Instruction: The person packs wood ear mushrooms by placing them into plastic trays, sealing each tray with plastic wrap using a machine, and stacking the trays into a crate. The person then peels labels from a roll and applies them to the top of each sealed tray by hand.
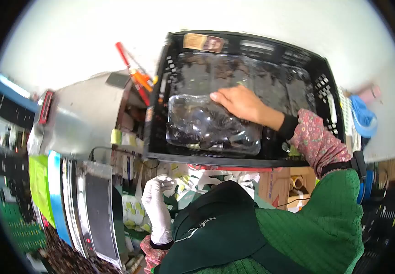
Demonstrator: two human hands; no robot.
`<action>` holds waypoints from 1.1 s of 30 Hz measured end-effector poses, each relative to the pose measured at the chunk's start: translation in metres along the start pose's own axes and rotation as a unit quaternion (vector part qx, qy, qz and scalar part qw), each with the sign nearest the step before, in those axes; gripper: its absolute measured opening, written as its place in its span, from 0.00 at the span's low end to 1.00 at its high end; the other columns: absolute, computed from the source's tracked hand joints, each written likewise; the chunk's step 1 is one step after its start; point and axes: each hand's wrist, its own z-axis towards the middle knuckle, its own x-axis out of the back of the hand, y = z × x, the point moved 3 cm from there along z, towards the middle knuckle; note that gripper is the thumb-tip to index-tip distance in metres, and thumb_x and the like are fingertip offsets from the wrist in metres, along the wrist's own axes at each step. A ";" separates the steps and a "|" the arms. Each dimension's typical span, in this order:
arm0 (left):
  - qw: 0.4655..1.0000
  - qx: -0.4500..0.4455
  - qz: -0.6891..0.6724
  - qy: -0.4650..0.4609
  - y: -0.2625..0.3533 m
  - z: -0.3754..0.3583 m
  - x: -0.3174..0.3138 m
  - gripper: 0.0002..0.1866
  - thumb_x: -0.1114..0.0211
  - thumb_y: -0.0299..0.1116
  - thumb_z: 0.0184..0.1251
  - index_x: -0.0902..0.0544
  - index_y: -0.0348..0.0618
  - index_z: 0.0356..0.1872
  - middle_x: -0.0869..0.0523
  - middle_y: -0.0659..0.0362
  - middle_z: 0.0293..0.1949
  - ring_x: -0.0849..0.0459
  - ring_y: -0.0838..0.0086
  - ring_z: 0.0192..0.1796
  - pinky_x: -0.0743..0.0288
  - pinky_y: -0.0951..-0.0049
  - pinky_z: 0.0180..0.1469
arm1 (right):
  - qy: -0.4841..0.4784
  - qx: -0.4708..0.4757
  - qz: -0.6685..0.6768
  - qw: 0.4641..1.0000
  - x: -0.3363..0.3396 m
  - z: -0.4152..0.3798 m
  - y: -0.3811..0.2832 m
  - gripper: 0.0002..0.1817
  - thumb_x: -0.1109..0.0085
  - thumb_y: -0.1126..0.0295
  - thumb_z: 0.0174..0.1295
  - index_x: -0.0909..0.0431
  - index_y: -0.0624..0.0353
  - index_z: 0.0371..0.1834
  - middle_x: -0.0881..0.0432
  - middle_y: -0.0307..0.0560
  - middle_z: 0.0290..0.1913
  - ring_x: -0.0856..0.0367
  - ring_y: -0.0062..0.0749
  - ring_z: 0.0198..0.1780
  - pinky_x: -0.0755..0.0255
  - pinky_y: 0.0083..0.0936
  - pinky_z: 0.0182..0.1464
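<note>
A clear plastic box (213, 130) with dark contents lies at the near left inside a black crate (234, 160). My right hand (241, 102), bare, grips the far edge of this box, its thumb on the rim and its other fingers partly hidden. Under and beyond it are more clear plastic boxes (234, 68) with dark contents. Below the crate, close to my body, my left hand (157, 194) wears a white glove. Its fingers are curled in, and I see nothing in them.
A metal surface (83, 114) stands left of the crate, with red and orange-handled tools (138, 80) between them. A blue item (363, 116) and a white basket (346, 114) are at the right. Below lie paper scraps (200, 180) and a cardboard box (275, 185).
</note>
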 end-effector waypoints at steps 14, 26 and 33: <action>0.977 0.053 -0.052 0.200 -0.064 -0.098 0.203 0.16 0.50 0.39 0.76 0.19 0.36 0.44 0.16 0.59 0.37 0.18 0.75 0.42 0.24 0.72 0.49 | 0.075 0.263 -0.340 0.900 -0.047 0.043 -0.015 0.11 0.53 0.66 0.68 0.24 0.60 0.42 0.20 0.51 0.37 0.23 0.49 0.37 0.30 0.36 0.40; 0.680 -0.040 -0.266 0.682 -0.110 -0.313 0.437 0.13 0.49 0.35 0.72 0.20 0.36 0.40 0.16 0.57 0.34 0.19 0.77 0.32 0.27 0.78 0.36 | -0.215 0.486 -0.043 0.846 -0.219 0.016 -0.525 0.06 0.43 0.75 0.63 0.20 0.65 0.39 0.21 0.53 0.29 0.22 0.47 0.30 0.29 0.33 0.35; 0.528 -0.136 -0.278 0.791 -0.128 -0.410 0.542 0.18 0.52 0.45 0.75 0.23 0.41 0.45 0.19 0.60 0.29 0.22 0.78 0.23 0.33 0.81 0.24 | -0.372 0.736 0.055 0.563 -0.387 -0.100 -0.806 0.08 0.43 0.70 0.65 0.20 0.64 0.37 0.20 0.51 0.30 0.20 0.44 0.31 0.28 0.30 0.35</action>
